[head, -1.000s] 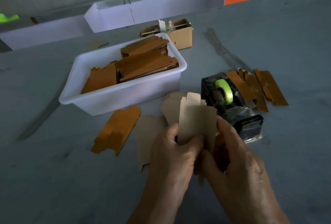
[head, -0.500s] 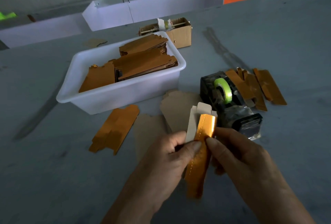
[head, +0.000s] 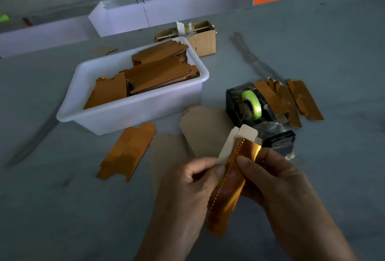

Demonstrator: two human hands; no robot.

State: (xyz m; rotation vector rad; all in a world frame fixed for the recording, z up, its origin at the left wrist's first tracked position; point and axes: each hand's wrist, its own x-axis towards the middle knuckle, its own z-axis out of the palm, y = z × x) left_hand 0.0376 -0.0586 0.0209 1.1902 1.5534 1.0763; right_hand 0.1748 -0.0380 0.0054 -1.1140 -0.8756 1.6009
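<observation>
Grey worktop (head: 62, 215), dim light. The left hand (head: 185, 190) and right hand (head: 279, 183) meet just above it. Each pinches the gold carton blank (head: 227, 190), thumbs on its foil face either side of the perforated fold, fingers curled behind. The blank stands tilted, pale flaps uppermost, lower end free below the grip. Just beyond the grip sits the tape dispenser (head: 258, 112); farther off to the left is the white tub (head: 133, 114) of flat blanks. The thin card is judged light and springy at the creases, its foil slick and easily kinked. It is best held beside the fold lines.
</observation>
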